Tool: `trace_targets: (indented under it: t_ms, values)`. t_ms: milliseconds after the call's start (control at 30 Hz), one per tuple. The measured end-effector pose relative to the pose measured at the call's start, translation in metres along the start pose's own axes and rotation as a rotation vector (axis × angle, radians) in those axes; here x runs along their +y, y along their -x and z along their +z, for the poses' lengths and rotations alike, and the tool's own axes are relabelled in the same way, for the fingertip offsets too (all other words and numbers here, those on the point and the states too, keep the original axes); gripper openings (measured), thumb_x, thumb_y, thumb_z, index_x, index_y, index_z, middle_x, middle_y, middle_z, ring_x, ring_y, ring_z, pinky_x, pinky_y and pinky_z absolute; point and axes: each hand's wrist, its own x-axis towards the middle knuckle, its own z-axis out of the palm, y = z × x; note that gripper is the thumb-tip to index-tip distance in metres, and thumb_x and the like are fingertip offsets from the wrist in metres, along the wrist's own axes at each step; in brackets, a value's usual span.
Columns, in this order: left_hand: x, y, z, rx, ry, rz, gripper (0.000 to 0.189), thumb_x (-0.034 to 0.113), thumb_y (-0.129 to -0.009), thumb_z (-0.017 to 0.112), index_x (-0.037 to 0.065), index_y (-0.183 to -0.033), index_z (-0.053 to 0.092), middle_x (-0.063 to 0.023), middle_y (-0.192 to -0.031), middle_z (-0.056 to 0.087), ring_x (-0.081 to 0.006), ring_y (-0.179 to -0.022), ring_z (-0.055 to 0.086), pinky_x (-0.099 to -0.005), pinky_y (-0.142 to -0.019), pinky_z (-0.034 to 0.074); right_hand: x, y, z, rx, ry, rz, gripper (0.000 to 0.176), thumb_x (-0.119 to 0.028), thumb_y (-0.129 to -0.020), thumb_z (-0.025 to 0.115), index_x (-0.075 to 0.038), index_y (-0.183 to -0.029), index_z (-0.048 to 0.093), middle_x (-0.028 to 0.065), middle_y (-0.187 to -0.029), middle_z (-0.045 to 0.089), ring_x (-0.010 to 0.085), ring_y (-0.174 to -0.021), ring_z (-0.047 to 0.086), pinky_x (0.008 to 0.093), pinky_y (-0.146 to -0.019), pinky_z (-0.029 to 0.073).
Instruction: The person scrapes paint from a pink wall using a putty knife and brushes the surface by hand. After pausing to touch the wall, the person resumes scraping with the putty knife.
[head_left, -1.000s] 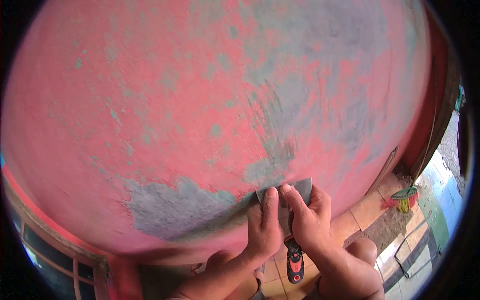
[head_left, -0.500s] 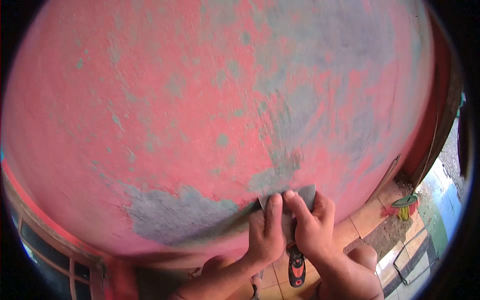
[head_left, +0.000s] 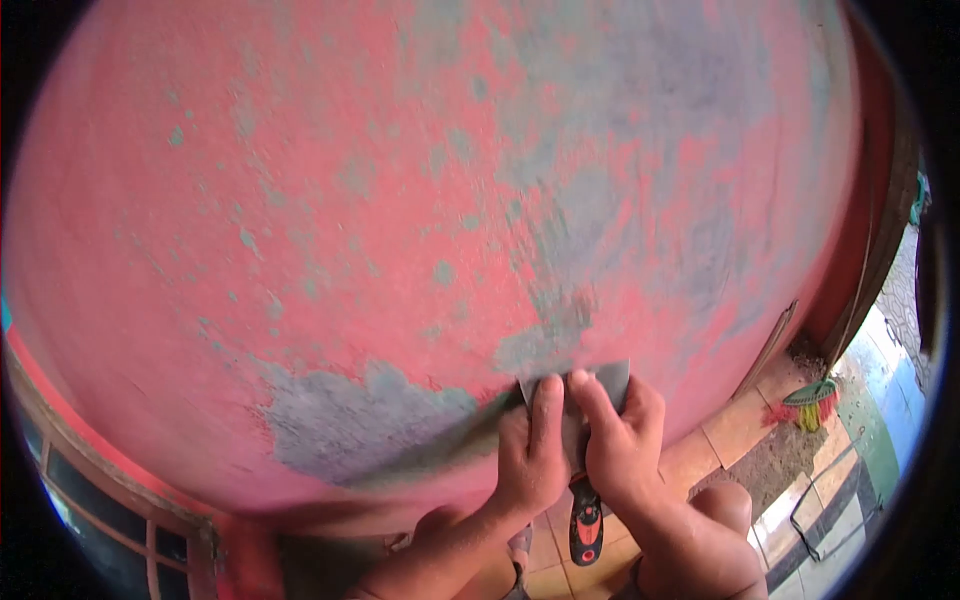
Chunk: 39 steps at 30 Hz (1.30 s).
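Both hands grip one wide scraper [head_left: 606, 377], its flat metal blade against the lower part of the painted wall [head_left: 380, 220]. My left hand [head_left: 532, 450] closes on the blade's left side, thumb pressed along the face. On the right side, my right hand [head_left: 625, 435] holds it the same way, with its thumb near the middle. Below the hands hangs the scraper's black and orange handle [head_left: 587, 525], held by neither hand. Pink paint covers much of the wall. Grey and green patches show through, one large grey patch [head_left: 350, 425] lying left of my hands.
A green, red and yellow broom [head_left: 808, 400] leans at the right by a dark door frame. Tan floor tiles [head_left: 690, 465] run along the wall's base, with loose dirt [head_left: 775, 465] on them. A window frame [head_left: 110, 500] is at lower left. My knees are close below.
The scraper and both hands have shifted slightly up the wall, the grip unchanged. The camera view has moved a little.
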Motion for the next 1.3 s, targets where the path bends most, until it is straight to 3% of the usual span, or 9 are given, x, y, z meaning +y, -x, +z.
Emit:
trace_targets:
  t_ms: [133,267,400,633,767,867,900,1233,1300]
  values:
    - [-0.007,0.001,0.003,0.036,-0.051,0.097,0.041,0.029,-0.108,0.043,-0.001,-0.086,0.060,0.0011,-0.073,0.059,-0.0059,-0.071,0.052,-0.0283,-0.057,0.043,0.007,0.000,-0.001,0.019,0.030,-0.023,0.026,-0.019,-0.092,0.068,0.005,-0.083,0.064,0.0010,-0.070,0.063,0.0063,-0.065,0.052,0.0266,-0.056,0.044]
    - [0.005,-0.005,-0.002,-0.073,-0.007,-0.070,0.042,0.030,-0.108,0.042,-0.001,-0.087,0.062,0.0017,-0.075,0.061,-0.0049,-0.073,0.054,-0.0269,-0.059,0.044,-0.004,-0.004,-0.003,0.013,0.062,-0.024,0.026,-0.020,-0.092,0.068,0.004,-0.082,0.064,0.0003,-0.068,0.061,0.0058,-0.065,0.051,0.0265,-0.056,0.043]
    - [-0.008,0.001,0.004,0.031,-0.046,0.075,0.046,0.031,-0.109,0.041,0.001,-0.079,0.058,0.0035,-0.069,0.057,-0.0049,-0.066,0.050,-0.0273,-0.053,0.041,0.006,-0.001,-0.001,0.028,0.015,-0.055,0.024,-0.018,-0.092,0.068,0.004,-0.082,0.064,-0.0001,-0.070,0.062,0.0054,-0.066,0.052,0.0261,-0.057,0.044]
    - [0.001,-0.002,-0.002,-0.058,-0.007,-0.083,0.044,0.032,-0.108,0.042,-0.001,-0.087,0.062,0.0010,-0.075,0.060,-0.0050,-0.073,0.053,-0.0265,-0.060,0.044,-0.001,-0.002,-0.002,0.034,-0.009,-0.018,0.025,-0.019,-0.092,0.069,0.004,-0.084,0.065,0.0021,-0.074,0.066,0.0063,-0.068,0.055,0.0259,-0.059,0.045]
    - [-0.008,0.000,0.004,0.001,-0.024,0.048,0.045,0.034,-0.108,0.042,0.001,-0.081,0.057,0.0044,-0.071,0.055,-0.0044,-0.067,0.049,-0.0255,-0.054,0.040,0.009,-0.001,-0.004,0.009,-0.019,-0.006,0.025,-0.019,-0.093,0.069,0.004,-0.083,0.065,0.0019,-0.073,0.066,0.0064,-0.068,0.055,0.0262,-0.059,0.046]
    - [-0.003,-0.005,-0.001,-0.069,-0.089,-0.007,0.042,0.033,-0.108,0.043,0.002,-0.089,0.062,0.0028,-0.080,0.061,-0.0039,-0.077,0.053,-0.0246,-0.064,0.045,-0.004,-0.005,-0.006,0.014,0.083,-0.025,0.024,-0.018,-0.093,0.068,0.003,-0.083,0.065,0.0014,-0.072,0.064,0.0061,-0.067,0.054,0.0261,-0.058,0.045]
    - [0.001,-0.004,0.005,-0.048,0.039,-0.036,0.045,0.033,-0.109,0.041,0.001,-0.082,0.058,0.0041,-0.071,0.055,-0.0033,-0.069,0.049,-0.0243,-0.056,0.041,-0.003,-0.004,-0.005,0.017,0.013,-0.011,0.024,-0.019,-0.092,0.068,0.003,-0.082,0.064,0.0007,-0.070,0.063,0.0058,-0.066,0.053,0.0258,-0.057,0.044]
    - [0.003,-0.004,0.005,-0.031,0.051,-0.025,0.044,0.033,-0.108,0.041,0.001,-0.084,0.060,0.0028,-0.071,0.057,-0.0045,-0.068,0.052,-0.0260,-0.057,0.042,-0.002,-0.004,-0.004,0.016,0.041,-0.060,0.024,-0.018,-0.092,0.069,0.003,-0.084,0.064,0.0004,-0.070,0.064,0.0055,-0.066,0.053,0.0260,-0.058,0.045]
    - [-0.007,0.001,0.006,0.058,-0.007,0.050,0.043,0.033,-0.108,0.042,0.001,-0.084,0.060,0.0023,-0.071,0.057,-0.0055,-0.069,0.052,-0.0269,-0.057,0.043,0.005,-0.001,-0.005,-0.002,0.025,-0.047,0.024,-0.018,-0.092,0.069,0.003,-0.083,0.065,0.0006,-0.070,0.064,0.0053,-0.067,0.054,0.0260,-0.058,0.045]
